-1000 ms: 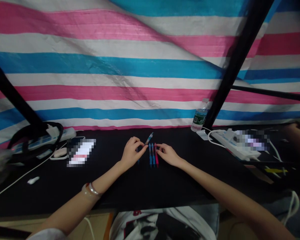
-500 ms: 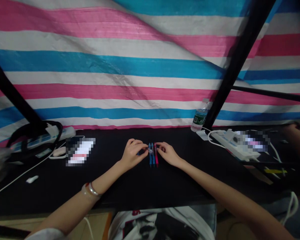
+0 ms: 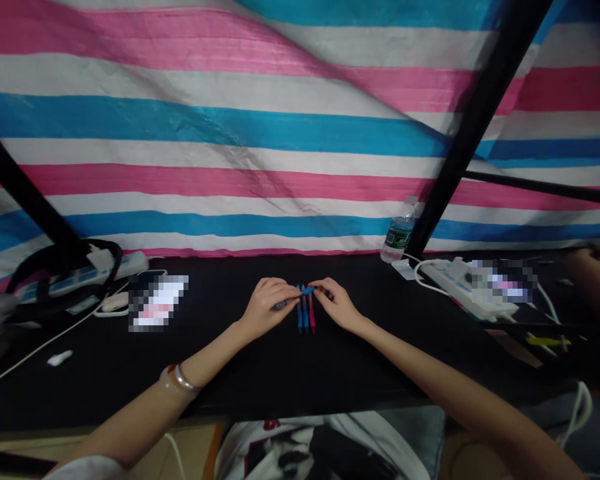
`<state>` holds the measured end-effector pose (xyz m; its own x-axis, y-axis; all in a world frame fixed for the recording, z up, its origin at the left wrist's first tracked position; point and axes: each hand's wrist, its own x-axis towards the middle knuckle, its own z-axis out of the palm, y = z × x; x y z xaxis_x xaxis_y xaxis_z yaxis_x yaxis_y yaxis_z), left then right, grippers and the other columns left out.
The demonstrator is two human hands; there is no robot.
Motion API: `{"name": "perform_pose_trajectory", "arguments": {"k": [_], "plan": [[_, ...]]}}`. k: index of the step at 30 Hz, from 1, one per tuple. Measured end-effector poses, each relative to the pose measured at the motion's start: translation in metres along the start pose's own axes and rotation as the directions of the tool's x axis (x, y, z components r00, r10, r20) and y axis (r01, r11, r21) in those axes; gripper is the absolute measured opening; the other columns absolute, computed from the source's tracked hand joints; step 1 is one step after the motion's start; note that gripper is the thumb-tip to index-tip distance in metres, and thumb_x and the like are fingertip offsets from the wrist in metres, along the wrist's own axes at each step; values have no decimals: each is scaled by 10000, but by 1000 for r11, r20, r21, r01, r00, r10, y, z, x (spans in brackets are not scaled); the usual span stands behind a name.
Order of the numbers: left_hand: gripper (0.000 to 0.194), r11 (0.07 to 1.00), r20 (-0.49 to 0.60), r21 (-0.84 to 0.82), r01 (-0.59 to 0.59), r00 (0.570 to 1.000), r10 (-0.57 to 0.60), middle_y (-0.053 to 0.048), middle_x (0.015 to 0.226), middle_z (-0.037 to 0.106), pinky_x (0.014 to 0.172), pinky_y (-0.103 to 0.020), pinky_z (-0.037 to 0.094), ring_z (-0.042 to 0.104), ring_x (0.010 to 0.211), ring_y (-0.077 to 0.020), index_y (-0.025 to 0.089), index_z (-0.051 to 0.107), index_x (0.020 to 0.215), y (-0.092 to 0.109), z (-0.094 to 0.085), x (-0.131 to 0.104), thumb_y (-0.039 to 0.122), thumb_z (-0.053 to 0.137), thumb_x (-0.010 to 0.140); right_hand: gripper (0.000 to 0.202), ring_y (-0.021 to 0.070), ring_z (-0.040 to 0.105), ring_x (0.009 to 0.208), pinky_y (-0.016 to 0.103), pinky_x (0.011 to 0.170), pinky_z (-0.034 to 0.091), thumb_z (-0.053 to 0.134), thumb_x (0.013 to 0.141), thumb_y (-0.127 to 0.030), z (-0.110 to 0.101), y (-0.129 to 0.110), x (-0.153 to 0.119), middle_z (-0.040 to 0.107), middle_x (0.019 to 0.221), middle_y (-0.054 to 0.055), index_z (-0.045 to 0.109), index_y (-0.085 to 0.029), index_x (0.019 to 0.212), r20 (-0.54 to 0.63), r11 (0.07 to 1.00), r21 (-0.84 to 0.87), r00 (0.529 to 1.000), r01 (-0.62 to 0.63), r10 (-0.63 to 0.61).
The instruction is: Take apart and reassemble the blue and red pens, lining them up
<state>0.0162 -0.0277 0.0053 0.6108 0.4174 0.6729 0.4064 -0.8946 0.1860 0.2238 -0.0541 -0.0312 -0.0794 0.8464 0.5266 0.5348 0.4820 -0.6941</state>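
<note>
Three slim pens lie side by side on the black table [image 3: 260, 373], pointing away from me: two blue pens [image 3: 306, 319] and a pink pen [image 3: 313, 320] on the right. Over their far ends, a blue pen [image 3: 307, 291] is held crosswise. My left hand [image 3: 273, 305] pinches it from the left, and a dark part shows below that palm. From the right, the fingertips of my right hand [image 3: 336, 305] close on its other end.
At the left are a phone [image 3: 159, 303], a white earphone-like piece [image 3: 60, 358], a power strip and cables. A water bottle [image 3: 397, 237], another power strip [image 3: 473, 290] and another person's hand [image 3: 593, 270] are at the right.
The held pen now lies crosswise between both hands, above the row. My right fingertips have moved from beside the pink pen onto its end.
</note>
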Motion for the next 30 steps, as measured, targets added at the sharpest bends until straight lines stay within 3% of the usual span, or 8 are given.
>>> {"name": "perform_pose_trajectory", "arguments": {"k": [8,16,24,30], "plan": [[148,977,-111,-112,181,975,-193,-38,845,699,795,-358,413,609,831,-185,239,693,850,-4,4,1,335,603,781,217,182,518,895,317,766,434,457,854,-254,0,-2,-1,540,957,68,599,-218,1014,-91,998,-61,995,26,-32],[145,959,-121,-185,216,963,-240,-27,831,709,791,-349,415,625,774,-175,242,700,857,-8,7,2,326,640,755,230,213,504,975,372,866,402,431,872,-243,1,2,0,562,1018,88,583,-215,1043,-122,973,-205,984,103,-130],[132,953,-120,-110,284,948,-296,-19,798,708,805,-354,407,632,755,-179,228,694,757,-8,5,3,349,645,740,232,221,508,990,373,846,390,429,877,-244,-1,3,0,605,1037,77,582,-212,1048,-124,962,-258,984,94,-129],[200,927,-142,-113,358,918,-371,-19,802,699,743,-316,435,617,756,-178,212,678,803,-10,5,3,395,615,756,234,226,521,975,380,828,389,437,866,-228,-1,11,1,624,1029,73,581,-211,1049,-152,960,-277,985,35,-80]]}}
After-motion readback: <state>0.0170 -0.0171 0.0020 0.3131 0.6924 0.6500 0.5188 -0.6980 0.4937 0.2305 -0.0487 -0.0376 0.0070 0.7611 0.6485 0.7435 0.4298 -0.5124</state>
